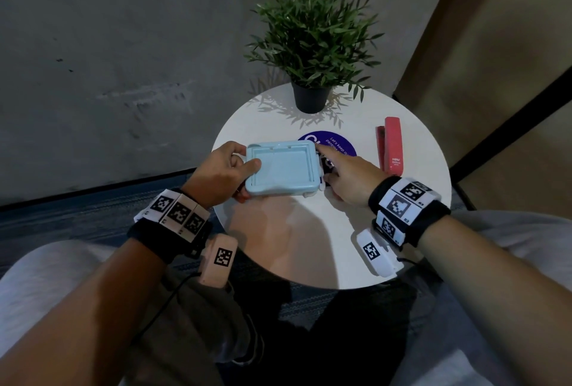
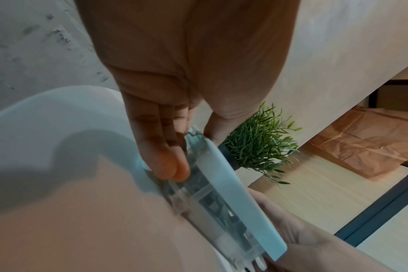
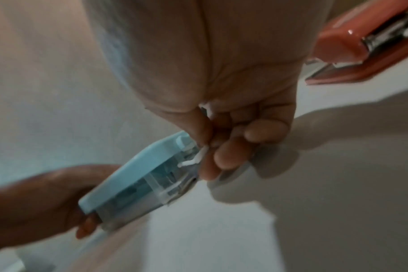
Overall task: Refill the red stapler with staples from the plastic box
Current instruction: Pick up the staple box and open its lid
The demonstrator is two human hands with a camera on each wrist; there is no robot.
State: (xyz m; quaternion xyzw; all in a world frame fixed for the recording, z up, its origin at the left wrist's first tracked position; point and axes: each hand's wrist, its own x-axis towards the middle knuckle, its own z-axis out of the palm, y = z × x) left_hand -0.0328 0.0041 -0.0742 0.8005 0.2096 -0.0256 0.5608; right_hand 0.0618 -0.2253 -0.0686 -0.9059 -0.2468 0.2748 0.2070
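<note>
Both hands (image 1: 221, 169) (image 1: 349, 176) grip the plastic box (image 1: 283, 169); stapler (image 1: 392, 145), plant (image 1: 312, 45) beyond.

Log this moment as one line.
left hand: holds box | right hand: at clasp | lid on | stapler: untouched

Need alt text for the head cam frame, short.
Both hands hold a light-blue lidded plastic box above a round white table: the left hand grips its left edge, the right hand works at its right side. A red stapler lies to the right, a potted plant behind.
</note>
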